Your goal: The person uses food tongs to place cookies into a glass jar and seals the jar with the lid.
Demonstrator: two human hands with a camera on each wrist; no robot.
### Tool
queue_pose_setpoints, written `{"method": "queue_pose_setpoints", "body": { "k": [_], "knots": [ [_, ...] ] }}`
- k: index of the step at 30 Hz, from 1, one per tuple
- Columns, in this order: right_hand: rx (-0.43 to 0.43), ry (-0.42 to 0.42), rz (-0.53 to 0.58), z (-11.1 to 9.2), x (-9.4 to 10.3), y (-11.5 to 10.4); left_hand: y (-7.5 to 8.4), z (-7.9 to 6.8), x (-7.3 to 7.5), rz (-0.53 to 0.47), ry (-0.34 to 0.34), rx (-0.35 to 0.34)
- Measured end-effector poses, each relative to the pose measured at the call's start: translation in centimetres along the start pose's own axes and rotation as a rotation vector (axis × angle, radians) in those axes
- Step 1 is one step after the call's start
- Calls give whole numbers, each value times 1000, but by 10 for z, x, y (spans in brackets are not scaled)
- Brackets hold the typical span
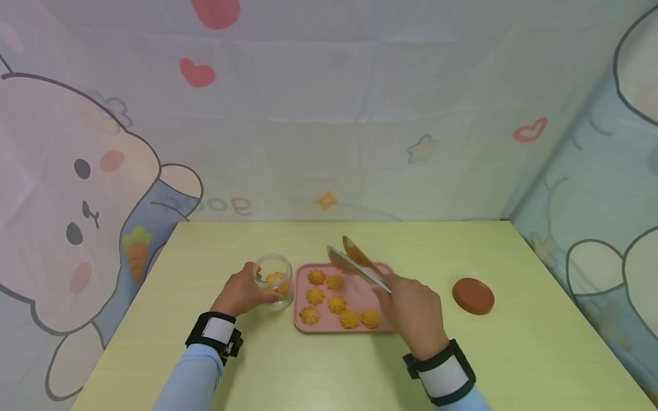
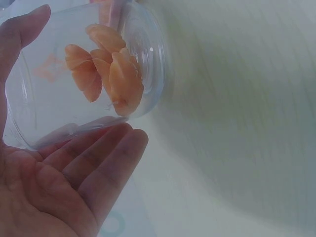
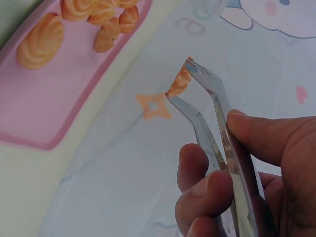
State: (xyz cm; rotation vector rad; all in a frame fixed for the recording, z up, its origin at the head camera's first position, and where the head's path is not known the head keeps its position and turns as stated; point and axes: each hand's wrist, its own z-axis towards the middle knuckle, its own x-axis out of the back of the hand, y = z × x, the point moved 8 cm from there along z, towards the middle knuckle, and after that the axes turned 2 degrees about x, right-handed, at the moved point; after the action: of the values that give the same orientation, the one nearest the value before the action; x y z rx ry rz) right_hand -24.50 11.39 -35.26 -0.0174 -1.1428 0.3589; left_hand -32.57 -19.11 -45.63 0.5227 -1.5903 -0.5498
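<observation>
My left hand (image 1: 244, 291) grips a clear glass jar (image 1: 288, 292) from its left side, thumb and fingers around the wall. Several piped, flower-shaped cookies (image 2: 121, 81) lie inside the jar. In my right hand (image 1: 415, 313) is a pair of metal tongs (image 3: 217, 111), held between thumb and fingers above the tray. The right wrist view shows one small cookie (image 3: 180, 81) pinched between the tongs' tips. Below, a pink tray (image 1: 360, 294) carries several more cookies (image 1: 336, 304), mostly along its left side and front edge.
A round reddish-brown lid (image 1: 473, 296) lies on the table (image 1: 534, 354) to the right of the tray. The jar stands close by the tray's left edge. Behind the table hangs a printed cloth (image 1: 308, 85), which also runs along both sides.
</observation>
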Motion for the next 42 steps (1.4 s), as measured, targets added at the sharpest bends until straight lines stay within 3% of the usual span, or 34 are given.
{"method": "queue_pose_setpoints", "body": {
  "k": [6, 14, 26, 35, 42],
  "knots": [
    [24, 36, 19, 5, 6, -10, 2, 0, 2, 14, 6, -3],
    [3, -30, 45, 19, 8, -30, -2, 1, -1, -7, 4, -2],
    [119, -18, 23, 36, 11, -74, -5, 5, -3, -14, 7, 7],
    [144, -85, 46, 39, 1, -95, -1, 2, 0, -26, 6, 9],
    [211, -51, 28, 36, -3, -107, -1, 1, 0, -38, 0, -9]
  ]
}}
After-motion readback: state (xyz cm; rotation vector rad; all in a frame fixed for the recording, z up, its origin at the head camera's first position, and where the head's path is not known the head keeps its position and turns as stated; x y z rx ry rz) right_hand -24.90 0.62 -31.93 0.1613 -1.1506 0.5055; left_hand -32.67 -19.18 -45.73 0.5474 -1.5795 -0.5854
